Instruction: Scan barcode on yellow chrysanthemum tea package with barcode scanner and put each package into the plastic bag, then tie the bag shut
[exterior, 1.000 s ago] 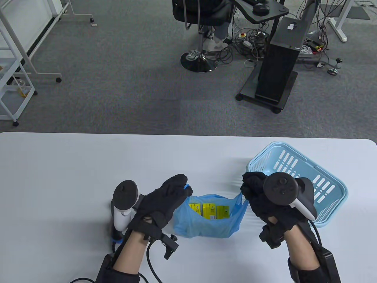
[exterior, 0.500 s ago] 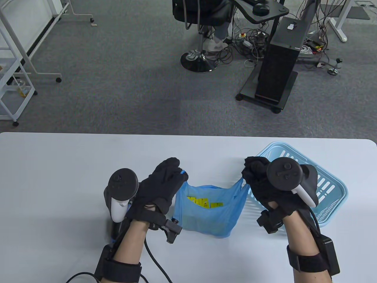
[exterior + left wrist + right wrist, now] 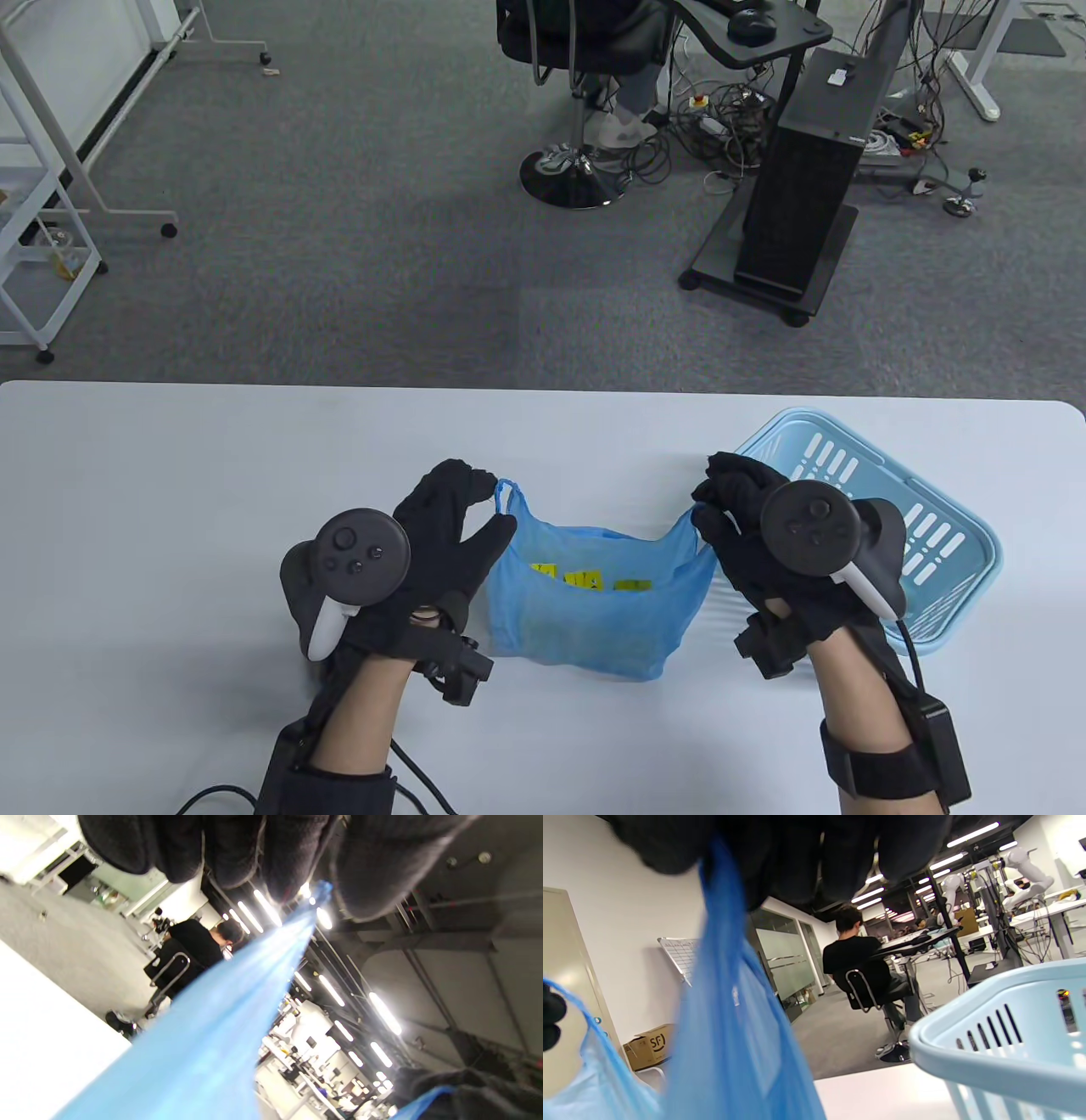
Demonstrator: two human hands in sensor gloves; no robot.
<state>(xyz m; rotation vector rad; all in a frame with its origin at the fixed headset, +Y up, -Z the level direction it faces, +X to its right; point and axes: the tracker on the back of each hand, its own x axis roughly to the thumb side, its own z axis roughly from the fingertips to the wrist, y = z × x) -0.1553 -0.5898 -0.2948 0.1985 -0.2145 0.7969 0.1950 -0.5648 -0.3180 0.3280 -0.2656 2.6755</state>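
White bench (image 3: 170,475) across the near half of the table view, grey carpet beyond it. Far side of the room: a seated person (image 3: 619,51) on a black office chair, a black desk on a wheeled stand (image 3: 797,195), a tangle of cables on the floor, white wheeled racks at far left. Seen from the right wrist view: white wall, glass partitions, a cardboard box (image 3: 649,1046) on the floor at left, ceiling strip lights.

Light blue basket (image 3: 925,526) standing on the bench at right, just behind the right hand.

Blue plastic bag (image 3: 594,603) between the two hands, mouth pulled wide, bottom down near the bench; whether resting on it or just clear cannot be told. Yellow tea packages (image 3: 585,581) inside, showing through the opening.

Left hand (image 3: 424,560): thumb and forefinger curled closed, pinching the bag's left handle loop at its far tip, remaining fingers looser. Same pinch confirmed in the left wrist view, plastic drawn taut from the fingertips (image 3: 360,878).

Right hand (image 3: 747,526): fingers curled tight around the bag's right handle, gathered plastic hanging from the fist in the right wrist view (image 3: 806,853)
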